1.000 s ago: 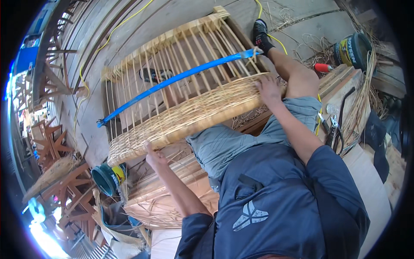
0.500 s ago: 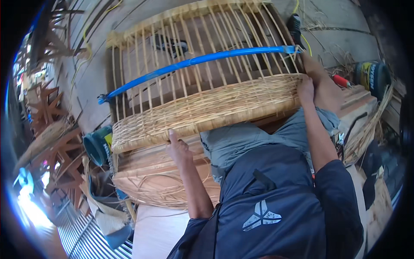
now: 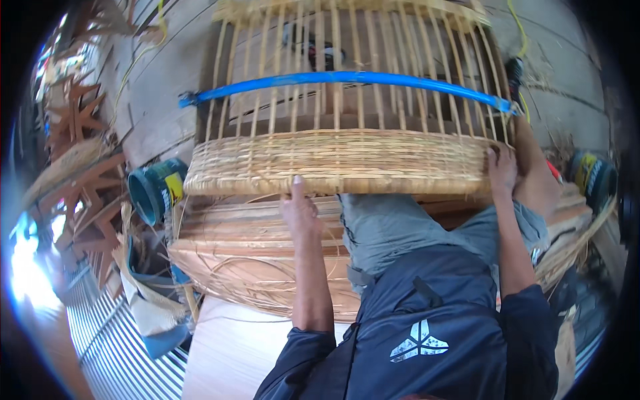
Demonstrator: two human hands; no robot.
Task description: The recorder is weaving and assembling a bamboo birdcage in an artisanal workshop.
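A half-woven rattan panel (image 3: 347, 157) lies across my lap, its dense weave along the near side and bare upright canes running away from me. A bent blue strip (image 3: 353, 78) arches across the canes, its ends at the two sides of the frame. My left hand (image 3: 301, 212) grips the panel's near rim, thumb on top and fingers mostly hidden underneath. At the panel's right end, my right hand (image 3: 503, 170) is closed round the corner of the weave, with its fingers on top.
Stacked wooden planks (image 3: 267, 227) with loose cane strands lie beneath the panel. A dark green bucket (image 3: 157, 191) rests on its side at left, another bucket (image 3: 593, 179) at right. Wooden star shapes (image 3: 77, 120) stand at far left. A yellow cord (image 3: 159, 33) crosses the floor.
The panel has turned from slanting up to the right to nearly level, its right end coming nearer and its left end moving away. Both hands have moved with it, still holding on.
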